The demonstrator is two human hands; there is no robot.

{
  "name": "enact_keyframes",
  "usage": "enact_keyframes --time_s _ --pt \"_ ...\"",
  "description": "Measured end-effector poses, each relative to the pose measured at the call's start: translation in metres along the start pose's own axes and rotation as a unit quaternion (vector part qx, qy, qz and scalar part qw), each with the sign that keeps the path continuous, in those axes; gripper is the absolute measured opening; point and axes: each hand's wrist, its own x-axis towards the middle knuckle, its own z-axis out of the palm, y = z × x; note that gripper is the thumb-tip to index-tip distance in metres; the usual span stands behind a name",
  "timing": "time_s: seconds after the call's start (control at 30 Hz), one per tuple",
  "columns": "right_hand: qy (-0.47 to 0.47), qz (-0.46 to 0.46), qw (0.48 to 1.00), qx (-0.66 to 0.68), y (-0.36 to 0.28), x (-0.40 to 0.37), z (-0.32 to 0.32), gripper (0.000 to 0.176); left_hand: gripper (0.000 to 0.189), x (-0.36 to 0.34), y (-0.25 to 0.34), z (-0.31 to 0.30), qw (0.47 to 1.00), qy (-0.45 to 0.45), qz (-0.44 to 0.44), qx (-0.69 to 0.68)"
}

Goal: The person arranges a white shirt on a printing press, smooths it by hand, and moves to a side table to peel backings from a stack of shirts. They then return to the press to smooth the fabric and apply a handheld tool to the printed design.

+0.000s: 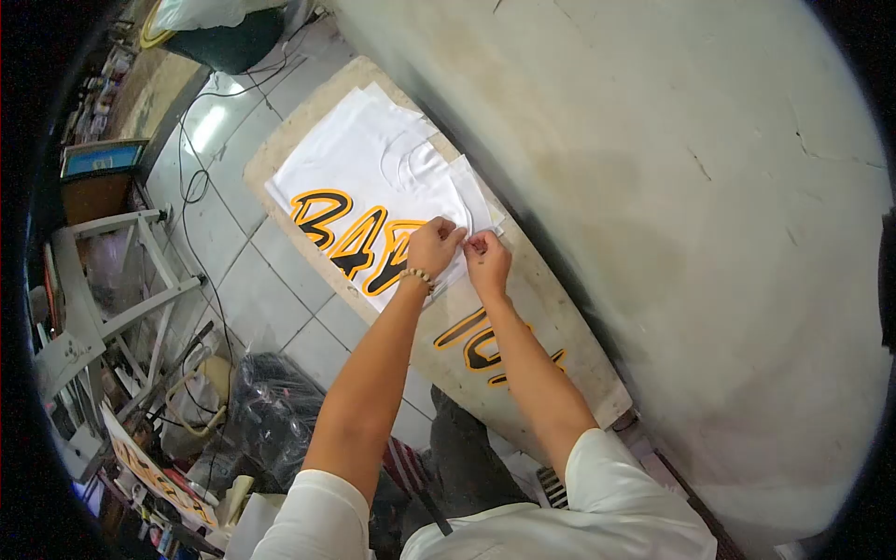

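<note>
A white cloth (350, 140) with large black and orange letters (359, 245) lies over the far part of a long padded board (541, 271). My left hand (436, 247), with a beaded bracelet at the wrist, pinches the cloth near its right edge. Close beside it, my right hand (487, 261) has its fingers pinched at the same edge; what lies between them is too small to make out. More black and orange lettering (485, 347) lies on the board under my right forearm, which partly covers it.
A plain wall (691, 205) runs along the board's right side. On the left are a tiled floor (271, 280), a black cable (217, 289), a pale metal frame (131, 322) and dark plastic-wrapped material (271, 397). A dark bin (229, 42) stands at the top left.
</note>
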Motion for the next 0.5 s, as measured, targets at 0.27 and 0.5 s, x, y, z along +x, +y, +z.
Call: enact_keyframes --time_s 0.27,0.5 --pt "-0.015 0.056 0.994 0.094 0.0 0.015 0.0 0.033 0.022 0.015 -0.011 0.006 0.99 0.019 -0.107 -0.09" --pt "-0.07 0.149 0.965 0.203 0.022 0.024 -0.007 0.033 0.012 -0.036 -0.066 -0.06 0.924 0.211 -0.141 -0.286"
